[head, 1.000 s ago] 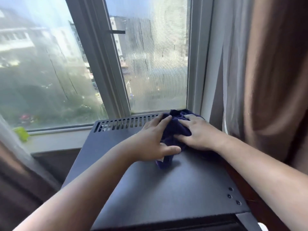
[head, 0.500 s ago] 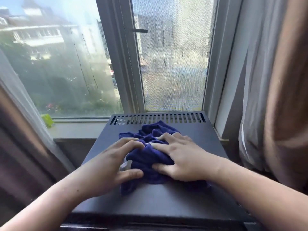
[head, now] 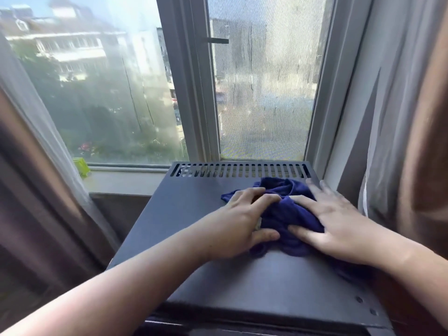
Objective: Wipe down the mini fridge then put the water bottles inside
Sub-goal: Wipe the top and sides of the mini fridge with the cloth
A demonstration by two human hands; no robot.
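The mini fridge (head: 194,214) shows only its dark grey top, with a row of vent slots (head: 240,170) along the back edge. A bunched dark blue cloth (head: 288,212) lies on the right half of that top. My left hand (head: 240,221) grips the cloth's left side, thumb below and fingers curled over it. My right hand (head: 337,221) presses flat on the cloth's right side with fingers spread, fingertips near the fridge's right back corner. No water bottles are in view.
A window (head: 116,93) with a grey frame (head: 191,93) stands right behind the fridge. Curtains hang close on the left (head: 29,178) and right (head: 400,117). A small green object (head: 81,166) sits on the sill at the left.
Both hands have slid the cloth from the middle of the fridge top toward its right back corner. Half a second before that, they had dragged it from the back right to the middle.
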